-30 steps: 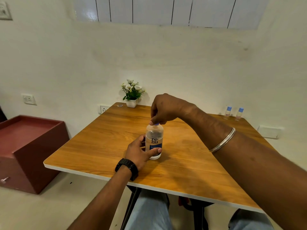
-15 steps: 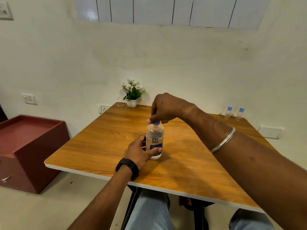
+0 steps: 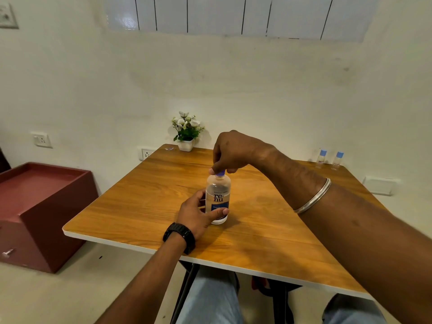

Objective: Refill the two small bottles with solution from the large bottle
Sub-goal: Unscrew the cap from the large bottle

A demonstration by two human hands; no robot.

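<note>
The large clear bottle (image 3: 218, 195) with a blue label stands upright in the middle of the wooden table (image 3: 268, 230). My left hand (image 3: 197, 212) wraps around its lower body from the left. My right hand (image 3: 233, 152) comes from above, its fingertips pinching the blue cap (image 3: 220, 173) on the bottle's neck. Two small clear bottles with light-blue caps, one (image 3: 321, 157) to the left of the other (image 3: 337, 159), stand upright side by side at the table's far right corner, out of reach of both hands.
A small white pot of white flowers (image 3: 186, 132) stands at the table's far edge by the wall. A dark red cabinet (image 3: 39, 206) sits on the floor to the left. Wall sockets (image 3: 146, 154) are behind the table. My knees show below the near edge.
My right hand has turned slightly on the cap, so more of the blue cap shows beneath the fingertips. The bottle and my left hand stay in place.
</note>
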